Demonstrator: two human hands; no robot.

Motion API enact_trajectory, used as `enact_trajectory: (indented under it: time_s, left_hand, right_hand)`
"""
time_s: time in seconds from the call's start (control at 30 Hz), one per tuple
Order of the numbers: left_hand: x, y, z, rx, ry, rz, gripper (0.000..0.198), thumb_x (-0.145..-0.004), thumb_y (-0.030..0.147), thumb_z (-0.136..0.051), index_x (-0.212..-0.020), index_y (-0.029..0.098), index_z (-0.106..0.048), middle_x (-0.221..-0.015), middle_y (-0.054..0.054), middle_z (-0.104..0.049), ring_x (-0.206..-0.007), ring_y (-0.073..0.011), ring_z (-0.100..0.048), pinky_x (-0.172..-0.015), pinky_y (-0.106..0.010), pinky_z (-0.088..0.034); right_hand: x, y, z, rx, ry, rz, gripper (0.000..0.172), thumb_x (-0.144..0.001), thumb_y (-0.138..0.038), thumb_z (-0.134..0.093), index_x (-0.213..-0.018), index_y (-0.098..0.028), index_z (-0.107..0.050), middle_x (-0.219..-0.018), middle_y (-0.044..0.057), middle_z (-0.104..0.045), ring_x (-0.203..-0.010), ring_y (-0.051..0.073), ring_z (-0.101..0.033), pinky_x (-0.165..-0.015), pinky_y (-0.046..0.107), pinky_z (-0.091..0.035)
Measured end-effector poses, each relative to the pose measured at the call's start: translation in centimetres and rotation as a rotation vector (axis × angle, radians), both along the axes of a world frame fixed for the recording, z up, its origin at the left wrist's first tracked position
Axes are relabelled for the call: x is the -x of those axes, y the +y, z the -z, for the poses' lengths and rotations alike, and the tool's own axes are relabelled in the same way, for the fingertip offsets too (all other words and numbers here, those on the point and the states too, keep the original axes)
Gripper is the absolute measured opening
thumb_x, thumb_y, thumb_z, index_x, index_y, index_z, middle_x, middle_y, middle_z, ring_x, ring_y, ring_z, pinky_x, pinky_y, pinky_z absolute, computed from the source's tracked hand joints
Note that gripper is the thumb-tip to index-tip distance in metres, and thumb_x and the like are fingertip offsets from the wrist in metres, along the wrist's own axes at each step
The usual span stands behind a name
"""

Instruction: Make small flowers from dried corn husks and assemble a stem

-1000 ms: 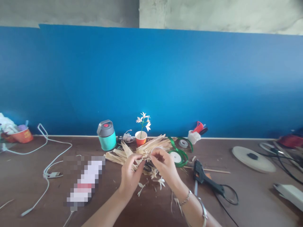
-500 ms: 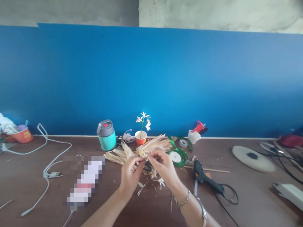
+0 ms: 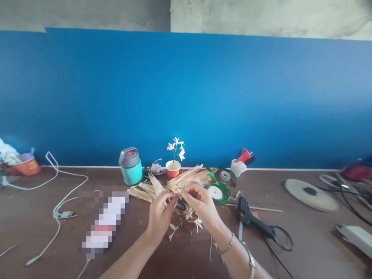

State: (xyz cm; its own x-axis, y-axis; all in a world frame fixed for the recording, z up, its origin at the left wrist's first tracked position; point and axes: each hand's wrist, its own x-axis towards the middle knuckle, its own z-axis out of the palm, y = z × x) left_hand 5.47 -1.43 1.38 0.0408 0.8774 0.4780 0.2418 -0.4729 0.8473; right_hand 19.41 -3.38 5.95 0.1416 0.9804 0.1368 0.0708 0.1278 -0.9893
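Observation:
My left hand (image 3: 161, 209) and my right hand (image 3: 201, 201) meet at the fingertips, thumb and fingers pinched, over a heap of dried corn husks (image 3: 190, 177). Between them is something small and pale, too small to make out. Below the hands lie white husk flowers (image 3: 197, 223) and a loose petal piece (image 3: 173, 231). Behind the heap a red paper cup (image 3: 173, 174) holds a green stem with white flowers (image 3: 176, 143). To the right of my right hand is a spool of green ribbon (image 3: 216, 192).
A black glue gun (image 3: 247, 215) with its cord lies at right, near a thin stick (image 3: 270, 210) and a round lid (image 3: 310, 195). A turquoise flask (image 3: 131, 170) stands back left. White cables (image 3: 59, 193) and a blurred-out object (image 3: 106, 224) lie at left. A blue partition (image 3: 186, 89) closes the back.
Almost nothing differs. Both hands keep their pinch at the same place, with only a very slight shift of the fingers.

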Motion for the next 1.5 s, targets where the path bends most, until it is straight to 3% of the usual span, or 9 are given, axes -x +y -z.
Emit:
enact_trajectory:
  time_s: [0.43, 1.5]
  left_hand:
    - [0.15, 0.58, 0.24, 0.144, -0.061, 0.093, 0.012, -0.077, 0.028, -0.062, -0.072, 0.018, -0.066, -0.069, 0.001, -0.066, -0.066, -0.0148, -0.058, -0.063, -0.023, -0.044]
    - [0.20, 0.41, -0.06, 0.103, -0.016, 0.107, 0.014, -0.079, 0.029, -0.058, -0.072, 0.018, -0.063, -0.071, -0.001, -0.065, -0.068, -0.0163, -0.058, -0.066, -0.025, -0.044]
  right_hand:
    - [-0.15, 0.15, 0.10, 0.006, 0.060, -0.040, 0.015, -0.066, -0.030, -0.066, -0.066, -0.017, -0.058, -0.064, -0.001, -0.055, -0.063, 0.013, -0.048, -0.056, 0.024, -0.036]
    - [-0.17, 0.09, -0.04, 0.008, 0.070, -0.056, 0.014, -0.065, -0.029, -0.066, -0.066, -0.018, -0.059, -0.062, -0.002, -0.055, -0.061, 0.013, -0.047, -0.055, 0.024, -0.037]
